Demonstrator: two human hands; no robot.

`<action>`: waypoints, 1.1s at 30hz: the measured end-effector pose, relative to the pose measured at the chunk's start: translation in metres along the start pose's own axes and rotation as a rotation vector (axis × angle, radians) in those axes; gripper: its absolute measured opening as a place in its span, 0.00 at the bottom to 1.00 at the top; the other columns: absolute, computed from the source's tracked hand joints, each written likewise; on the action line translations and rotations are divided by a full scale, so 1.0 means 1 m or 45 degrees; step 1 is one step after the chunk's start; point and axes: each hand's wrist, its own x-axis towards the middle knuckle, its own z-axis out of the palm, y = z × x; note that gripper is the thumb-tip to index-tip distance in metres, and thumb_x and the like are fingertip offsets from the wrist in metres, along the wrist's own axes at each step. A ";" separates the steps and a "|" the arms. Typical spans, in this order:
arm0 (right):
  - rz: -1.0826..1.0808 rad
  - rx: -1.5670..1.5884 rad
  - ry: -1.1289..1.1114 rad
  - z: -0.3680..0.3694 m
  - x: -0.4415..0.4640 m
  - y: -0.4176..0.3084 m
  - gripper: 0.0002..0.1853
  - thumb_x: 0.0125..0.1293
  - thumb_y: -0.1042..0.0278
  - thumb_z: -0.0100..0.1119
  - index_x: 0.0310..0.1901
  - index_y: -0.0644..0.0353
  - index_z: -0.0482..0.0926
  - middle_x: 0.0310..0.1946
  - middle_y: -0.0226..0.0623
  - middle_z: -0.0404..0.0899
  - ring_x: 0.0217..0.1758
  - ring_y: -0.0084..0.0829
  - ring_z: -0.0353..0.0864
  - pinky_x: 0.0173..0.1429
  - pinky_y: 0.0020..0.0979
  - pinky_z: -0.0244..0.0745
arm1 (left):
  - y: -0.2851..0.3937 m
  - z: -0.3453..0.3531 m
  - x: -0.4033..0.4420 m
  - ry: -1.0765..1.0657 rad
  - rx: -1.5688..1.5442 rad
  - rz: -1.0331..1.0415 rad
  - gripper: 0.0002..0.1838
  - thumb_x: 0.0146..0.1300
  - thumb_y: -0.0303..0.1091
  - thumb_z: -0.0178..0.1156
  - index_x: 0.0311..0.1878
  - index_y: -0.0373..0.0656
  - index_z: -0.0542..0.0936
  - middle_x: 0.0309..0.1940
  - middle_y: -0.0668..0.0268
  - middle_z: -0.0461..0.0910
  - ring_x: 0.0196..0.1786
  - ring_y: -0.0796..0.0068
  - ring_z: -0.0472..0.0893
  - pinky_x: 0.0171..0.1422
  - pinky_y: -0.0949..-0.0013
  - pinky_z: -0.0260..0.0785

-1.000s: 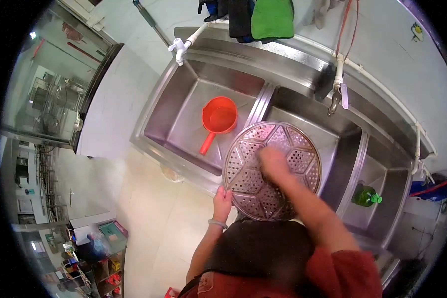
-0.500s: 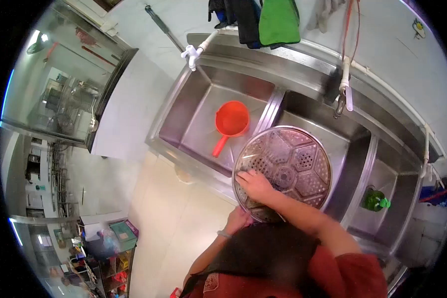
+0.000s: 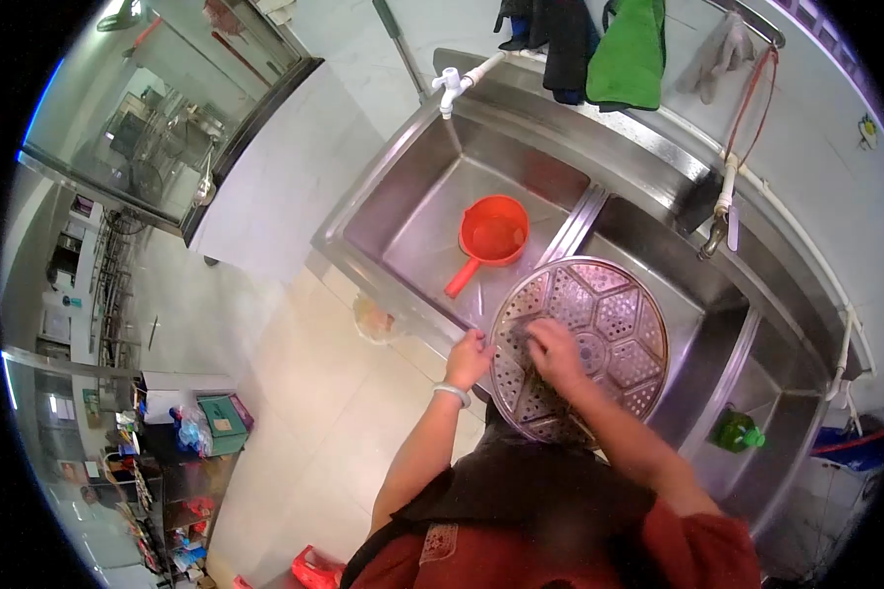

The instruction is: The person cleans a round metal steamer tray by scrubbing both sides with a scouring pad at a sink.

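Observation:
A round perforated metal steamer tray (image 3: 634,363) rests over the front edge of the middle sink basin, close to my body. My left hand (image 3: 469,360) grips its left rim, fingers curled at the edge. On the tray's left part lies my right hand (image 3: 557,353), its fingers bent around something dark and greyish that is too small to make out. An orange dipper (image 3: 494,232) with some liquid in it sits in the left basin, its handle toward me.
A green bottle (image 3: 735,430) lies in the right basin. White taps (image 3: 452,86) and a metal tap (image 3: 714,236) reach over the sinks. Dark and green cloths (image 3: 629,54) hang at the back wall. Left stands a white counter (image 3: 290,147).
My left hand has moved up along the tray's left rim. My right hand has shifted slightly up and inward from the left edge. The whole view has swung, moving the sinks rightward.

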 end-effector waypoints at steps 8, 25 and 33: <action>-0.597 -0.361 -0.436 0.007 0.007 -0.011 0.11 0.54 0.67 0.56 0.39 0.54 0.80 0.38 0.32 0.75 0.44 0.39 0.75 0.46 0.38 0.74 | 0.012 0.011 -0.033 0.024 -0.226 -0.023 0.22 0.60 0.31 0.61 0.59 0.44 0.72 0.26 0.59 0.79 0.32 0.52 0.82 0.38 0.54 0.73; -0.652 -0.619 -0.550 0.037 0.044 -0.018 0.05 0.50 0.66 0.58 0.24 0.55 0.82 0.30 0.36 0.76 0.40 0.38 0.77 0.46 0.38 0.76 | 0.002 0.020 -0.035 0.113 -0.301 -0.070 0.10 0.61 0.36 0.62 0.37 0.42 0.72 0.25 0.53 0.79 0.31 0.48 0.82 0.34 0.51 0.72; -0.182 -0.799 -0.350 0.035 0.096 0.031 0.07 0.50 0.66 0.57 0.29 0.56 0.83 0.31 0.36 0.77 0.43 0.40 0.78 0.49 0.42 0.76 | 0.004 0.007 -0.036 -0.095 -0.323 -0.158 0.10 0.61 0.36 0.61 0.38 0.43 0.72 0.24 0.53 0.79 0.31 0.46 0.81 0.35 0.49 0.71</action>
